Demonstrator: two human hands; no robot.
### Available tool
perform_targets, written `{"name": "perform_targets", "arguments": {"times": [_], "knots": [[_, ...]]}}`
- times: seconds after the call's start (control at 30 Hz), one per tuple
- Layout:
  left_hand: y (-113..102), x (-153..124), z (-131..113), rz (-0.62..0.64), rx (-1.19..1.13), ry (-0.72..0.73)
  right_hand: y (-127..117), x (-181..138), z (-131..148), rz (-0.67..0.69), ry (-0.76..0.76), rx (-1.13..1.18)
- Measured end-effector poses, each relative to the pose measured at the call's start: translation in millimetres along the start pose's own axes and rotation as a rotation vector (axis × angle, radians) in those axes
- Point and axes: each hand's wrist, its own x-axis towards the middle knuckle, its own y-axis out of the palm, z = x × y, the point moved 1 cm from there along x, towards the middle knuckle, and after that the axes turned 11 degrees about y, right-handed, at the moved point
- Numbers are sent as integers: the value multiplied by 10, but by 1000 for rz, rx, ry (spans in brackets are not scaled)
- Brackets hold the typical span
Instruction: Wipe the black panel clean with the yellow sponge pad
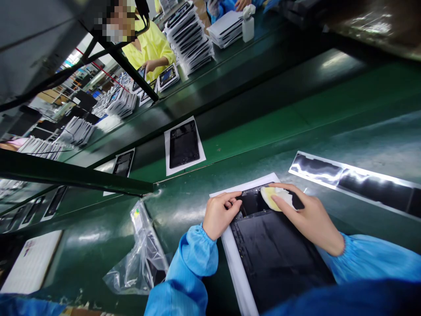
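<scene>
Two hands work at the lower middle of the frame, both in blue sleeves. We see the left hand [219, 214] loosely curled, its fingertips resting on the upper left corner of a black panel [276, 254] and holding it steady. The right hand [307, 217] lies flat and slightly spread, its fingers pressing a pale yellow cloth pad [271, 197] against the panel's upper edge. The panel sits on a white sheet [235, 267] that shows along its left and top sides, on the green bench [184, 210].

Just left of our left sleeve lies a crumpled clear plastic bag [141, 254]. To the right of the hands, a long glossy strip [351, 180] runs across the bench toward the right edge. Above the hands, in the middle of the frame, another black panel on white paper [184, 145] lies on the green belt, with a further one [123, 163] to its left.

At the upper left, a person in a yellow top [153, 46] stands at the far bench beside stacks of panels [190, 37]. A white bottle [248, 24] stands near the top edge.
</scene>
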Motion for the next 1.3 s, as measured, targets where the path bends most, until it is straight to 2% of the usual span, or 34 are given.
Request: {"name": "perform_targets", "arguments": {"times": [0.67, 1.0, 1.3], "knots": [[-4, 11, 0, 11, 38, 23, 4, 12, 50, -9, -68, -97], [-9, -5, -37, 34, 262, 120, 13, 4, 52, -38, -114, -143], [-5, -41, -44, 42, 359, 166, 22, 5, 25, -38, -107, -167]]}}
